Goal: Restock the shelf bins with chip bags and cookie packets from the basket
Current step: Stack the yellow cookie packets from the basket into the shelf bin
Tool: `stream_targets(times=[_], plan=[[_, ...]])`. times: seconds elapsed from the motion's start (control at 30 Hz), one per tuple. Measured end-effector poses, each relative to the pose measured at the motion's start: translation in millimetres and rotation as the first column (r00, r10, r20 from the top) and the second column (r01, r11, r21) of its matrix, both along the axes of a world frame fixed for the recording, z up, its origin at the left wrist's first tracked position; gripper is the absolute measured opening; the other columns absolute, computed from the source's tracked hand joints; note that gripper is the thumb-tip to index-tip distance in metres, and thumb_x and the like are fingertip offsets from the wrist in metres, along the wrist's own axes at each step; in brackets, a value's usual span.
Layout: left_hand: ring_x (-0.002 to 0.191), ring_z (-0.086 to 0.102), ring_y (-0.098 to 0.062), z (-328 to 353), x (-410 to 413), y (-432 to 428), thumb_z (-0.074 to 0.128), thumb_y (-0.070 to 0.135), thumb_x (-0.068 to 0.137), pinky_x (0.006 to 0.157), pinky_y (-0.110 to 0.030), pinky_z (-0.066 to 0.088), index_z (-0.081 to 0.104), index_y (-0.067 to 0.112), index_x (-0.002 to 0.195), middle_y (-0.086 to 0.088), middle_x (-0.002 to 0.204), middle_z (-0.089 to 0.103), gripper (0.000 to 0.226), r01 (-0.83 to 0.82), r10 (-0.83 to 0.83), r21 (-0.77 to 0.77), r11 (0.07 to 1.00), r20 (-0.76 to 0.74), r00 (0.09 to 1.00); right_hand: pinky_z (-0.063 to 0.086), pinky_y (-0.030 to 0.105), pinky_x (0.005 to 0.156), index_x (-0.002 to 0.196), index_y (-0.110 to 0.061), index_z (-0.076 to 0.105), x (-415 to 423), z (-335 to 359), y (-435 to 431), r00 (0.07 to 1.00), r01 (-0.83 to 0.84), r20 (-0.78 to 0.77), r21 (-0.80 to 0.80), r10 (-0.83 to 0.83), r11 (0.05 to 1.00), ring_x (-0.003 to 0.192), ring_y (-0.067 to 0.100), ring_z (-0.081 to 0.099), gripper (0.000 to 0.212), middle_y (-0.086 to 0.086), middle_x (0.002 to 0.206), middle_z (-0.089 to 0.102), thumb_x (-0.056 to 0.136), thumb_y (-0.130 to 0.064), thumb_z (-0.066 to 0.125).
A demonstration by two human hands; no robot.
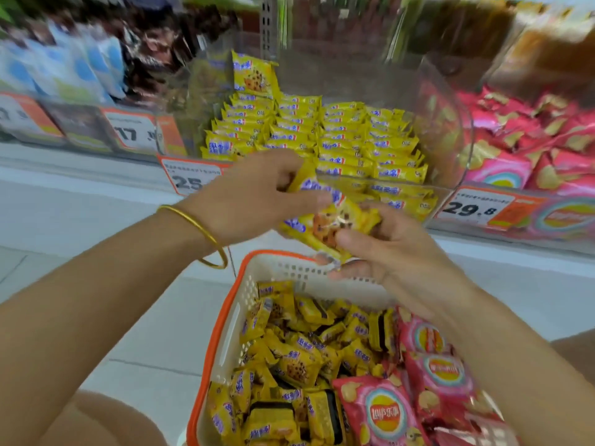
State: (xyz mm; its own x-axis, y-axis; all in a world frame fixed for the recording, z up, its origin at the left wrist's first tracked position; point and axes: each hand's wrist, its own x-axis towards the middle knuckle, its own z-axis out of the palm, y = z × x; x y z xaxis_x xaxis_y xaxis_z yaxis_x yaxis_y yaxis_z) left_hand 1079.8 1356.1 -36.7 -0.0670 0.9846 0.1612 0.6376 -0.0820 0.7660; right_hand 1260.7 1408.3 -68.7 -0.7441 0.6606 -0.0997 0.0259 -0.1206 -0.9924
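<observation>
Hands (pixel 257 201) grip cookie packets (pixel 328 222) between basket (pixel 211 349) and clear bin wall (pixel 455 133).

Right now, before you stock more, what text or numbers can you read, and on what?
"17": left tag.
"25": middle tag, below the cookie packets; the rest is hidden by the left hand.
"29.8": right tag.
Cookie packets: blue lettering, blurred, unreadable.
Chip bag in the basket: round logo, letters unreadable.
Small print on all tags: too small to read.
</observation>
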Motion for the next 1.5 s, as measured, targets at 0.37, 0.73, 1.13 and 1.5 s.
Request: stream_targets(times=[0.37,0.73,1.13,1.5], plan=[[0.106,0.053,-0.029,-10.2,-87.4,23.2,0.007,0.059,0.080,0.094,-0.050,0.041,0.060,0.022,0.098,-0.003,0.103,0.061,0.067,-0.302,0.255,0.054,0.952,-0.685,0.682,0.058,0.042,0.063,0.101,-0.012,0.047,-167.1,57.9,151.2,0.861,0.043,0.368,0.636,-0.352,0.770,0.091,0.023,0.063,0.037,0.008,0.104,0.055,0.079,-0.017,0.076],[0.116,0.053,-0.028,-26.5,-84.9,23.2,0.018,0.047,0.086,0.101,-0.055,0.037,0.070,0.017,0.097,-0.005,0.112,0.065,0.062,-0.290,0.295,0.118,0.950,-0.646,0.704,0.039,0.033,0.077,0.118,-0.005,0.040,-250.1,15.6,191.5,0.796,0.243,0.169,0.791,-0.581,0.562,0.097,0.026,0.054,0.051,0.009,0.114,0.056,0.082,-0.021,0.073],[0.123,0.046,-0.026,-24.6,-87.4,21.7,0.011,0.055,0.084,0.104,-0.053,0.033,0.065,0.019,0.111,-0.002,0.126,0.057,0.070,-0.269,0.303,0.151,0.951,-0.618,0.725,0.044,0.033,0.079,0.101,-0.010,0.027,-240.3,26.7,187.8,0.812,0.165,0.266,0.749,-0.519,0.641,0.089,0.019,0.044,0.049,0.006,0.100,0.043,0.084,-0.019,0.072],[0.089,0.058,-0.032,-21.3,-27.3,-35.2,0.043,0.029,0.089,0.080,-0.044,0.044,0.067,0.010,0.095,-0.008,0.095,0.064,0.032,0.033,0.151,0.291,0.956,-0.588,0.795,0.048,0.029,0.041,0.083,-0.012,0.059,-42.2,24.2,10.1,0.933,-0.231,0.353,0.453,0.065,0.861,0.048,0.014,0.063,0.007,0.002,0.064,0.062,0.086,-0.008,0.065]])
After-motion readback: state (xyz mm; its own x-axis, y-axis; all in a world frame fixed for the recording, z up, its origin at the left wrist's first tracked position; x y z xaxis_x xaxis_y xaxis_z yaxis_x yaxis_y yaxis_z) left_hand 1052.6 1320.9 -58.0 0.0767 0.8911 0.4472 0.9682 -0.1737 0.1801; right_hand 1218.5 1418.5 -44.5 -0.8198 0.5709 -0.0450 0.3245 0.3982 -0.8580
